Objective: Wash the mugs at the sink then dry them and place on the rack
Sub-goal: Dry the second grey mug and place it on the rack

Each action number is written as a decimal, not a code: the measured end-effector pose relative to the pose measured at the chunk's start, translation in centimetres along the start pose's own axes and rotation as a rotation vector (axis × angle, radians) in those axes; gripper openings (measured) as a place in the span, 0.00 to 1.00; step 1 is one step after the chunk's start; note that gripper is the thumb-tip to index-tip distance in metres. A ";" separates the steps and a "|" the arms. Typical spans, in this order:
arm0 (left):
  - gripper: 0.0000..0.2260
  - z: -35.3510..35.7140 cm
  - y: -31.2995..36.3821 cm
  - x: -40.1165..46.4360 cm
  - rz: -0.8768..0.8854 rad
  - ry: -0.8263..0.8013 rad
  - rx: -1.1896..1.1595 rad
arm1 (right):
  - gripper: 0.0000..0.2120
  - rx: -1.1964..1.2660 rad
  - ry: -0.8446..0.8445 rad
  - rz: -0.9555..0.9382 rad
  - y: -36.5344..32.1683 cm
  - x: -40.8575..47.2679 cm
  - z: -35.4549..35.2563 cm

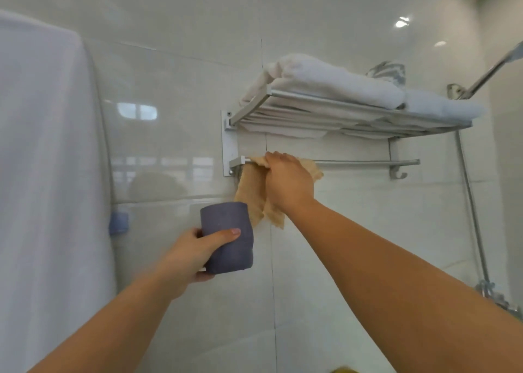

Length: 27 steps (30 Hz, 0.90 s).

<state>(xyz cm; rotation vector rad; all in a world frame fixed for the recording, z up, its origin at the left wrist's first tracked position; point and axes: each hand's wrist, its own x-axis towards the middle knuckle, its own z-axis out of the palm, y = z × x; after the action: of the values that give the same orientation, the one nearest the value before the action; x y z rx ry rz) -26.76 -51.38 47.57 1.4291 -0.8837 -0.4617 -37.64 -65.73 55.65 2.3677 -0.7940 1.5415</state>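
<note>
My left hand (188,255) grips a purple-grey mug (229,232), holding it upright in front of the tiled wall, thumb across its side. My right hand (287,180) reaches up and grips a tan cloth (252,200) that hangs over the lower bar (368,162) of a wall-mounted metal rack (325,101). The cloth drapes down just behind the mug's rim. My right fingers are curled into the cloth at the bar's left end.
Folded white towels (334,82) fill the rack's top shelf. A large white towel (48,160) hangs at the left. A shower hose and head holder (469,202) run down the right side. A small blue wall hook (119,222) sits left of the mug.
</note>
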 end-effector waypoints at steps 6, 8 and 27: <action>0.15 0.4 -0.2 -1.5 0.045 -0.094 -0.094 | 0.15 0.379 -0.176 0.192 -0.5 -3.5 -3.8; 0.14 0.9 -0.1 -1.9 0.069 -0.111 -0.135 | 0.16 0.576 -0.216 0.287 -1.3 -5.1 -5.2; 0.11 1.9 -1.5 -4.3 0.400 -0.225 -0.116 | 0.15 1.025 -0.179 0.388 -5.2 -11.9 -3.2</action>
<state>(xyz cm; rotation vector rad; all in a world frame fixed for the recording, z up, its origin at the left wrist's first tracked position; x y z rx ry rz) -30.50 -49.53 44.93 1.0716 -1.2717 -0.3666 -41.00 -56.08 47.00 3.2181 -0.5791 2.3261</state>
